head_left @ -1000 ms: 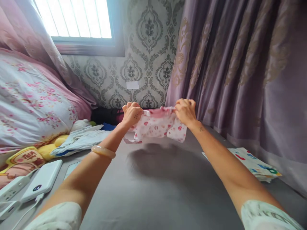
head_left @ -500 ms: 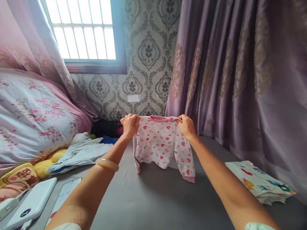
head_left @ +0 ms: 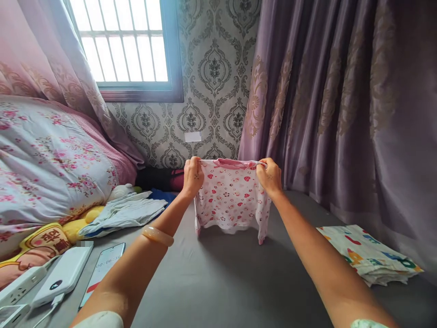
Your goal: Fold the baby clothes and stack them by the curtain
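Observation:
A small white long-sleeved shirt [head_left: 227, 196] with red hearts, tiny prints and a pink neckline hangs upright between my hands. My left hand [head_left: 194, 175] is closed on its left shoulder, and my right hand [head_left: 270, 176] pinches the right shoulder. Both sleeves dangle at the sides, their pink cuffs just over or touching the grey bed sheet [head_left: 205, 282]; I cannot tell which. A beige bangle [head_left: 157, 236] circles my left forearm.
Folded cloth with colourful prints [head_left: 370, 255] lies at right. To the left are pale clothing [head_left: 128, 212], a yellow plush toy [head_left: 73, 230], a phone [head_left: 102, 269], a white power bank [head_left: 64, 275], a power strip [head_left: 22, 287] and floral bedding [head_left: 51, 168]. Purple curtains [head_left: 314, 91] hang behind.
The shirt's sleeves have swung inward and its lower part has shifted, while both hands keep their hold on the shoulders. The camera view has moved slightly.

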Tool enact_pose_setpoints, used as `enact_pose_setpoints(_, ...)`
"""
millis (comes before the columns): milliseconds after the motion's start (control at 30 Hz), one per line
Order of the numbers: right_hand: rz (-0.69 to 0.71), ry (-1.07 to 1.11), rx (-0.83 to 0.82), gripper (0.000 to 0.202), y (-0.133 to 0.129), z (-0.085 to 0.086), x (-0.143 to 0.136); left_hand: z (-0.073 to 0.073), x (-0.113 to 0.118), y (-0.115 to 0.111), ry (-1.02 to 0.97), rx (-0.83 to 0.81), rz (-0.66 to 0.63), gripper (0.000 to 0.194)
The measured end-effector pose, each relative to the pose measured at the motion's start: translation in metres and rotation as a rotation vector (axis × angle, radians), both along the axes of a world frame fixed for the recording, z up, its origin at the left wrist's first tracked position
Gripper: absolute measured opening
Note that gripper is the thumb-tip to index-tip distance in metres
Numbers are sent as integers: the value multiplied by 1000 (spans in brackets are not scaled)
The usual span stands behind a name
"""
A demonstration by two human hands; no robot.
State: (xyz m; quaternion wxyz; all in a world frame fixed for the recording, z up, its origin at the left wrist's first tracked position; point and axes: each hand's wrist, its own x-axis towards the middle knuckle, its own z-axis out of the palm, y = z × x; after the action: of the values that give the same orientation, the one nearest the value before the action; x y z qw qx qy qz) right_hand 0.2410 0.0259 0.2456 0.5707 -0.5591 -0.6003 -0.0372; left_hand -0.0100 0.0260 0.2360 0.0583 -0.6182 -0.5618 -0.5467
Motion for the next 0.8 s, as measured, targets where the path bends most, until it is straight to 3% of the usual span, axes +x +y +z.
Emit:
enact_pose_setpoints(167, 31, -76, 59, 16, -42, 9, 10, 3, -10, -43, 113, 203, -8, 25)
enact_pose_setpoints(300, 163, -90, -21, 15, -71, 30, 30, 21, -29, -83, 327, 290, -90, 28)
enact_pose_setpoints(400, 311, -34, -185, 15, -76, 43, 43, 37, -42, -97, 410, 202, -196, 29)
enact_pose_setpoints(500, 431, 19, -510, 13, -64, 36, 48, 36, -53, -84, 353, -54, -318, 33)
enact_pose_setpoints(567, 474, 34, -734, 10, -48, 17, 47, 16, -59, -64, 267, -296, -415, 37)
enact_pose_setpoints(667, 579, -9, -895, 8, -19, -31, 42, -34, -64, -29, 185, -555, -514, 37)
enact_pose_setpoints(800, 546, -147, -974, 9, 12, -101, 31, -109, -60, 2, 299, -657, -386, 29)
